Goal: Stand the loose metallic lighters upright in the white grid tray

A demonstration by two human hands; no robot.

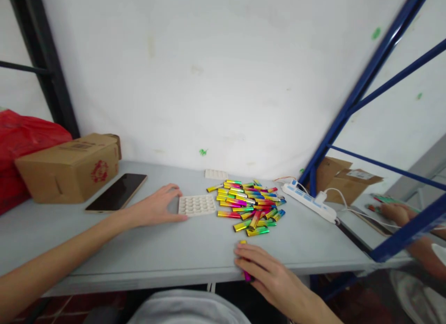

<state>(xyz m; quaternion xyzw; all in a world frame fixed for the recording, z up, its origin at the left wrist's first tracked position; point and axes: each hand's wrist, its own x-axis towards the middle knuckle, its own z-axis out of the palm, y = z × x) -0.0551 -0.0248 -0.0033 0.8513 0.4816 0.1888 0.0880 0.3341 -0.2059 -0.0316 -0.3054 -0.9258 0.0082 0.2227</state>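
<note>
A small off-white tray [197, 205] with rows of round-edged pockets lies flat on the grey table. My left hand [162, 205] curves around its left end, thumb at the near corner and fingers at the far one. To the tray's right is a loose pile of shiny slim lighters [249, 201], coloured in yellow, red, green, blue and magenta. Close to the table's front edge, my right hand [266, 273] has its fingers closed over one lighter [247, 276]. Only that lighter's yellow and magenta ends show; its middle is covered by the fingers.
A second pale tray [216, 174] lies by the wall. At left are a phone [118, 192], a cardboard box [69, 168] and a red bag [24, 147]. A white power strip [308, 201] and blue frame [348, 110] stand right; beyond them another person's hands [395, 212] work.
</note>
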